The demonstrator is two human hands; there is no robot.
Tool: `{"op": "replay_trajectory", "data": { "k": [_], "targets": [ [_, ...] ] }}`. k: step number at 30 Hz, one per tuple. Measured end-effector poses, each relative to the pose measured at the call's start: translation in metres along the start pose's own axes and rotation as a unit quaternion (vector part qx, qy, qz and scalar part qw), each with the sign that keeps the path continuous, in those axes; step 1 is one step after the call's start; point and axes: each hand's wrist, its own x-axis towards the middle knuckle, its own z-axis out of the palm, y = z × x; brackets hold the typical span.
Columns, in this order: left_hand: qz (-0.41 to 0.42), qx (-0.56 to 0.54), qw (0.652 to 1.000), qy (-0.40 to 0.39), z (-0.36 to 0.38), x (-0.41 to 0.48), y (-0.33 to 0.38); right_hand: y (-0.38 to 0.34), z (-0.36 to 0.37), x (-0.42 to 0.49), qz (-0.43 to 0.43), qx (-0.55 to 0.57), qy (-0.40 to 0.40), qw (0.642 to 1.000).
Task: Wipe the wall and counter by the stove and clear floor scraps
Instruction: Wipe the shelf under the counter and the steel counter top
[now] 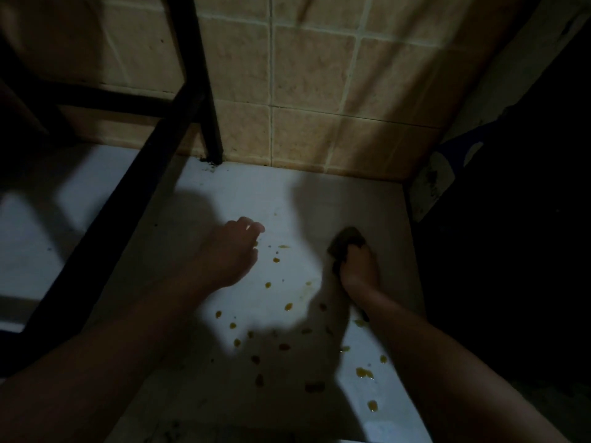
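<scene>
Several small amber scraps [288,306] lie scattered over the white floor [243,193] in front of the beige tiled wall [313,78]. My right hand [358,270] grips a dark sponge [347,243] and presses it onto the floor at the right of the scraps. My left hand [228,251] reaches down at the left of them, its fingers loosely bent just above the floor and holding nothing that I can see. The scene is dim and partly in shadow.
A black metal frame [204,91] with a leg and crossbars stands at the left, its foot meeting the floor by the wall. A dark object with a stained pale edge [428,187] bounds the right side.
</scene>
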Motion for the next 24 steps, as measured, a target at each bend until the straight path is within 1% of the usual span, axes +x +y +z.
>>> {"op": "replay_trajectory", "data": {
  "k": [2,4,7,9,12,14,15,17,21,24],
  "targets": [
    [-0.011,-0.004,1.0,0.009,-0.002,-0.005,-0.012,-0.037,0.01,0.001,-0.053,0.006,-0.037,0.998],
    [-0.027,0.016,0.999,0.02,-0.003,-0.012,-0.023,-0.071,0.023,0.0,-0.111,-0.02,-0.071,0.991],
    [-0.074,0.073,0.994,0.026,-0.006,-0.017,-0.033,-0.118,0.043,-0.008,-0.168,-0.057,-0.096,0.979],
    [-0.095,0.077,0.992,0.027,-0.005,-0.015,-0.043,-0.141,0.054,-0.017,-0.205,-0.067,-0.109,0.97],
    [-0.124,0.093,0.988,-0.019,0.002,-0.007,-0.059,-0.153,0.064,-0.023,-0.261,-0.089,-0.12,0.954],
    [-0.131,0.081,0.988,-0.013,0.0,-0.009,-0.061,-0.147,0.06,-0.019,-0.285,-0.101,-0.124,0.945],
    [-0.13,0.074,0.989,-0.001,-0.002,-0.011,-0.06,-0.141,0.057,-0.015,-0.289,-0.106,-0.121,0.944],
    [-0.126,0.057,0.99,0.018,-0.003,-0.012,-0.059,-0.127,0.049,-0.003,-0.272,-0.1,-0.1,0.952],
    [-0.138,0.04,0.99,0.003,-0.003,-0.013,-0.054,-0.094,0.036,0.024,-0.189,-0.022,-0.064,0.98],
    [-0.127,0.036,0.991,0.009,-0.006,-0.021,-0.051,-0.078,0.03,0.038,-0.121,0.014,0.006,0.993]
  ]
}}
